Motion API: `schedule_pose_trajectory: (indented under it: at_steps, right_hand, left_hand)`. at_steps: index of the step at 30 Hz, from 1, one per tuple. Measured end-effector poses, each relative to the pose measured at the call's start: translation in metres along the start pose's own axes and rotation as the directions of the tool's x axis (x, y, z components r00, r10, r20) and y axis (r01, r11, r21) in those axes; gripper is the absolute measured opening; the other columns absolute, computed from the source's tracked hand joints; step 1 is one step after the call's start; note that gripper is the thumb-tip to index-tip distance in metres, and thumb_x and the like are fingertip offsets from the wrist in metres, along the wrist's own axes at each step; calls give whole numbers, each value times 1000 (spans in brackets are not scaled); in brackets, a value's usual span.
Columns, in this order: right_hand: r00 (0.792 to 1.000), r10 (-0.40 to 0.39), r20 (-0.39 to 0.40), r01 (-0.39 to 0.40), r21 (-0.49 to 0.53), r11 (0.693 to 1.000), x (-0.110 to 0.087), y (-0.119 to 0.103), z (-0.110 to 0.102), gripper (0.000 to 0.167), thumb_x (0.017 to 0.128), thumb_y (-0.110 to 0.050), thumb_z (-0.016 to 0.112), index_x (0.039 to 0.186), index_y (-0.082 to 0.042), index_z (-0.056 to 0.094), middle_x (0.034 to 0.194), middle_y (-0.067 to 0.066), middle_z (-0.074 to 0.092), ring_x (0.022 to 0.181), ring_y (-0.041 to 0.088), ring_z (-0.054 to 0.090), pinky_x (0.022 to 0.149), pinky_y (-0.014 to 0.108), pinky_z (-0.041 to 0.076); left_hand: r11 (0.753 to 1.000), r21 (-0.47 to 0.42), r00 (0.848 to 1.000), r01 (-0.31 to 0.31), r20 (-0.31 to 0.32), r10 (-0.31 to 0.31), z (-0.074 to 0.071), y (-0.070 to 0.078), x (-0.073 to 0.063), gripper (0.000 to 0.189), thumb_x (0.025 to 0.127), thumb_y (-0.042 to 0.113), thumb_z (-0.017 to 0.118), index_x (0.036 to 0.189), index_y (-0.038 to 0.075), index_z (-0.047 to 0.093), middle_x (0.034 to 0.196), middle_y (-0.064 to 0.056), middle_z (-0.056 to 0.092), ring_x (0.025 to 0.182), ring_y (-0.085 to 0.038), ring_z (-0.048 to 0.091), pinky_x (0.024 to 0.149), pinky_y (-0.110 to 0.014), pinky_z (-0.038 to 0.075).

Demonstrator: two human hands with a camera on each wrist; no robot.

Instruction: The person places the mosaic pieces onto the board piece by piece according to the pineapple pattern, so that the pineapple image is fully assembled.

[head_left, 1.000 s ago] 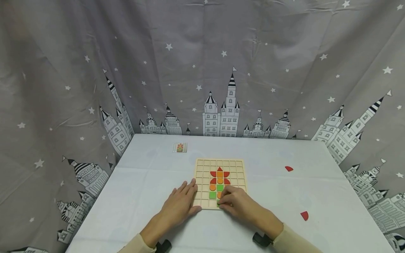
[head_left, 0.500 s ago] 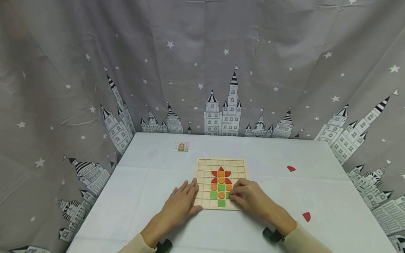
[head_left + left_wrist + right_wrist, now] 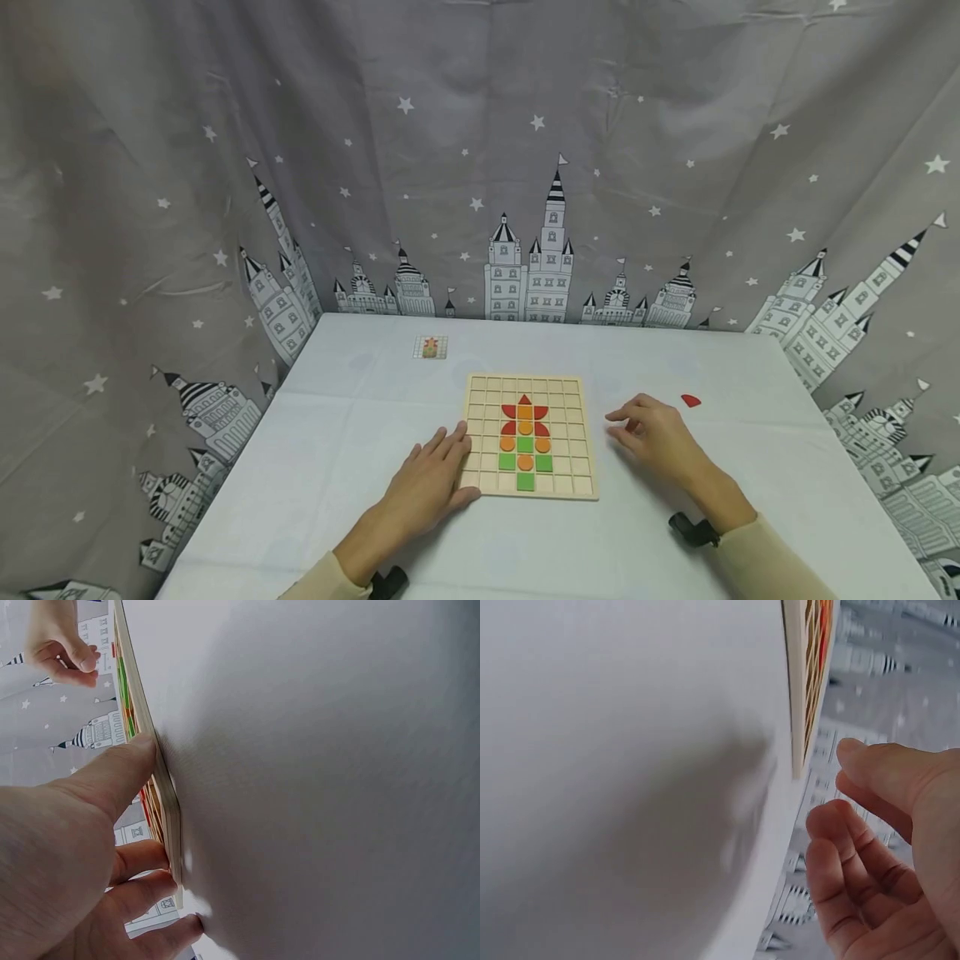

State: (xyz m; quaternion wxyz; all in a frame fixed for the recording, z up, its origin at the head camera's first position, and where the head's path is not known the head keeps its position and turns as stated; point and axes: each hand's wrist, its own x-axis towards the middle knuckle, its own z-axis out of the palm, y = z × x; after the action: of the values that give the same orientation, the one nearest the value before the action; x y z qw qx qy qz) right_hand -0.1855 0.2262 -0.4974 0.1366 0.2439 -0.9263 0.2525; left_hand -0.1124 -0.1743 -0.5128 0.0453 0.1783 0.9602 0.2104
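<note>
A wooden grid board lies on the white table. Red, orange and green flat tiles form an upright figure in its middle, with a red triangle on top and a green square at the bottom. My left hand rests at the board's left edge; in the left wrist view its thumb touches the board's side. To the right of the board, my right hand is off it, fingers loosely bent. Nothing shows between thumb and fingertips in the right wrist view.
A red quarter-circle tile lies on the table beyond my right hand. Toward the back left is a small card printed with a coloured figure on a grid. A grey curtain with castles and stars hangs behind the table.
My right hand put green squares at the bottom and right of the figure, let go and moved right off the board. Its wrist now covers the nearer red tile. My left hand stays put.
</note>
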Motion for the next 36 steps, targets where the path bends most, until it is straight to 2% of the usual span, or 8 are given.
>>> schedule_pose_trajectory:
  at_steps: [6, 12, 16, 23, 26, 30, 33, 36]
  right_hand:
    - [985, 169, 30, -168, -45, 985, 1, 24, -16, 29, 96, -10, 97, 123, -3, 88, 115, 16, 80, 98, 27, 78, 82, 43, 69]
    - [963, 263, 56, -259, -71, 963, -1, 50, -26, 44, 98, -15, 95, 136, 3, 82, 131, 34, 71, 108, 45, 77, 92, 65, 67]
    - [943, 322, 79, -315, -90, 945, -2, 67, -31, 52, 99, -19, 95, 141, 6, 78, 140, 43, 64, 118, 54, 70, 101, 72, 62]
    - [892, 439, 109, -427, -117, 897, -3, 87, -43, 66, 103, -29, 90, 153, 8, 69, 152, 49, 54, 141, 71, 50, 115, 84, 51]
    - [892, 441, 100, -429, -125, 895, -4, 94, -47, 63, 103, -26, 90, 151, 10, 70, 146, 49, 60, 137, 69, 56, 114, 82, 53]
    - [904, 421, 76, -411, -117, 904, -6, 100, -49, 47, 104, -16, 87, 140, 13, 75, 130, 42, 70, 121, 57, 68, 105, 74, 59]
    - [910, 412, 56, -405, -100, 909, -7, 100, -50, 33, 106, -9, 84, 131, 12, 80, 120, 36, 73, 114, 51, 71, 99, 70, 60]
    - [909, 414, 46, -409, -88, 908, -8, 99, -50, 25, 107, -7, 81, 127, 9, 82, 118, 33, 74, 113, 51, 72, 99, 69, 60]
  left_hand:
    - [1000, -3, 1000, -7, -2, 7, 0, 0, -1, 83, 106, 49, 85, 167, 1, 57, 185, -21, 46, 170, -52, 47, 129, -82, 45]
    - [1000, 4, 1000, -14, -8, 14, 0, 1, -1, 83, 106, 48, 86, 167, 0, 57, 184, -22, 47, 169, -53, 48, 128, -82, 46]
    - [1000, 8, 1000, -13, -9, 13, 0, 1, -1, 83, 106, 48, 85, 167, 0, 57, 185, -22, 47, 169, -53, 48, 128, -82, 46]
    - [1000, 11, 1000, -13, -11, 14, 1, 1, -1, 83, 106, 49, 85, 167, 0, 57, 185, -21, 47, 169, -53, 48, 128, -82, 46]
    - [1000, 12, 1000, -16, -11, 16, 1, 1, -1, 83, 106, 48, 86, 167, 0, 57, 185, -22, 47, 169, -53, 49, 127, -82, 46]
    - [1000, 14, 1000, -16, -12, 16, 1, 1, -1, 82, 106, 48, 86, 167, 0, 58, 184, -22, 47, 168, -53, 49, 127, -82, 47]
    - [1000, 14, 1000, -13, -13, 13, 1, 1, -1, 83, 105, 48, 87, 166, 1, 58, 184, -22, 47, 168, -53, 49, 127, -82, 46]
    - [1000, 14, 1000, -12, -14, 12, 1, 1, -1, 83, 105, 49, 86, 167, 1, 58, 185, -22, 47, 168, -53, 49, 128, -82, 46]
